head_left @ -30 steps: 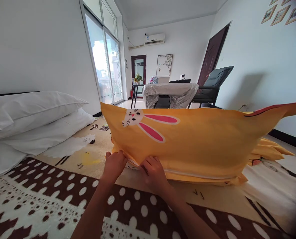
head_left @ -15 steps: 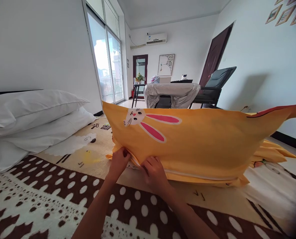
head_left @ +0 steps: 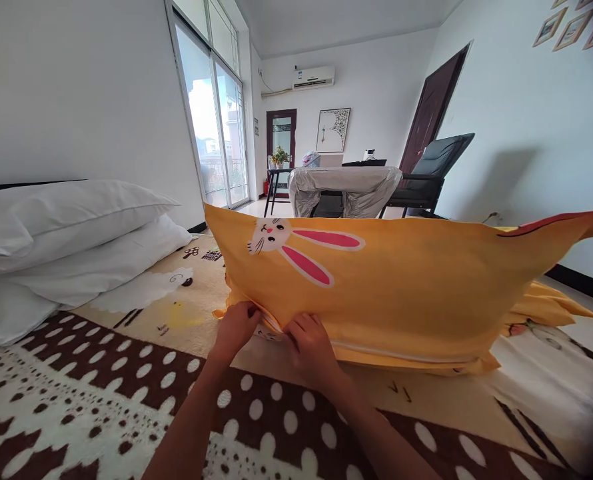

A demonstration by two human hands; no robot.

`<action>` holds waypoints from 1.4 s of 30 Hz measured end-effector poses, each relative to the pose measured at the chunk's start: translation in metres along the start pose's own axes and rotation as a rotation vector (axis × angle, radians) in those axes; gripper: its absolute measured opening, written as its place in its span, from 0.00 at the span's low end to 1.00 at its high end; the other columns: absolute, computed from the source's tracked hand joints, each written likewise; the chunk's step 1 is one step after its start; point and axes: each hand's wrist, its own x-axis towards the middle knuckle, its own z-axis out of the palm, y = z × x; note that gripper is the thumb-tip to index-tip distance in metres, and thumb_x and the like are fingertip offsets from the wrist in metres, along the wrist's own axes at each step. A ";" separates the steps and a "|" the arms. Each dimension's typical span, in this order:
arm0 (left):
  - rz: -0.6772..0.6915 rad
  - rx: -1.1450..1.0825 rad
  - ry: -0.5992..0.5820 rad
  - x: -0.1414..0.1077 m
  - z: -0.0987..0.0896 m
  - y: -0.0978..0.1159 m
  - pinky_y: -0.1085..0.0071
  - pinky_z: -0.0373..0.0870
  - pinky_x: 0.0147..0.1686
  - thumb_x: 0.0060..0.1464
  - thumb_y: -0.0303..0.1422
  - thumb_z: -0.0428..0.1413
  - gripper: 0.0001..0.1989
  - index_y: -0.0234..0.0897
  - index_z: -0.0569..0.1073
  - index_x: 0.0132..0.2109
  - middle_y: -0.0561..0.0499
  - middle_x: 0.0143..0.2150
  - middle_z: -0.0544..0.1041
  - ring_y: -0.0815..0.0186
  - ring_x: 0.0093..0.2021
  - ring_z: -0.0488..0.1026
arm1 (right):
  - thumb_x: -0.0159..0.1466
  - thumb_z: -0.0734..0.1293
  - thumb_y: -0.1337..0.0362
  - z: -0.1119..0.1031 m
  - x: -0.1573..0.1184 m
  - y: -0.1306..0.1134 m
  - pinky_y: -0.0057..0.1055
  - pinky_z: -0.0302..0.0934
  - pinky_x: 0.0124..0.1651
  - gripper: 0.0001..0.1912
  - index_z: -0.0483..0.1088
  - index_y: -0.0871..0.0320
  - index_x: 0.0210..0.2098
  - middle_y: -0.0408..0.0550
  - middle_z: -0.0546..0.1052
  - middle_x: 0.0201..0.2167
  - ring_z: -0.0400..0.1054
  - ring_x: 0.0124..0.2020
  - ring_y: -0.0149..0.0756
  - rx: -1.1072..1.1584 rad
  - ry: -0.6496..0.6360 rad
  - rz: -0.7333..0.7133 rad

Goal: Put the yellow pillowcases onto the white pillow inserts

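Left hand (head_left: 236, 328), right hand (head_left: 307, 341); both on pillow (head_left: 401, 287)

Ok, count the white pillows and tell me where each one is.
3 visible, stacked left of the yellow pillowcase: top pillow, middle pillow beneath it, bottom pillow lowest. Others may be hidden behind.

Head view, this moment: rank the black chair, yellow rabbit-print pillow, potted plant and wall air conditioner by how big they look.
1. Yellow rabbit-print pillow
2. Black chair
3. Wall air conditioner
4. Potted plant
Apparent size only; the pillow is nearest the camera.
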 end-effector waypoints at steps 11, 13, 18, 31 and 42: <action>-0.052 0.180 0.083 -0.007 0.003 0.010 0.66 0.63 0.36 0.56 0.35 0.46 0.14 0.36 0.75 0.34 0.42 0.35 0.78 0.56 0.38 0.74 | 0.62 0.61 0.73 0.001 0.000 0.004 0.32 0.49 0.37 0.08 0.66 0.58 0.28 0.46 0.69 0.27 0.59 0.32 0.35 -0.045 -0.013 -0.004; -0.063 0.141 0.087 -0.005 0.006 0.009 0.64 0.63 0.37 0.56 0.33 0.46 0.14 0.36 0.75 0.34 0.41 0.35 0.78 0.55 0.39 0.74 | 0.62 0.61 0.73 0.003 0.000 0.003 0.33 0.49 0.37 0.08 0.66 0.58 0.28 0.46 0.70 0.28 0.59 0.32 0.35 -0.059 -0.018 -0.012; -0.080 -0.106 0.020 0.003 0.008 -0.003 0.69 0.65 0.33 0.53 0.32 0.46 0.12 0.35 0.73 0.28 0.44 0.31 0.78 0.61 0.34 0.74 | 0.62 0.61 0.73 0.004 -0.001 0.004 0.33 0.49 0.38 0.08 0.67 0.58 0.28 0.46 0.70 0.28 0.59 0.33 0.35 -0.060 -0.016 -0.006; -0.135 -0.521 -0.169 0.012 0.012 -0.014 0.77 0.59 0.19 0.50 0.32 0.45 0.11 0.36 0.65 0.23 0.52 0.20 0.73 0.73 0.16 0.66 | 0.64 0.63 0.69 0.002 0.000 0.008 0.32 0.50 0.39 0.07 0.70 0.58 0.31 0.45 0.71 0.28 0.62 0.33 0.34 -0.069 -0.019 -0.047; -0.158 -0.024 -0.017 -0.005 -0.021 -0.003 0.70 0.57 0.27 0.47 0.34 0.48 0.15 0.39 0.61 0.15 0.50 0.15 0.68 0.63 0.24 0.69 | 0.58 0.71 0.59 -0.001 -0.001 0.016 0.39 0.46 0.46 0.11 0.71 0.56 0.38 0.49 0.73 0.36 0.61 0.41 0.41 -0.208 -0.051 -0.069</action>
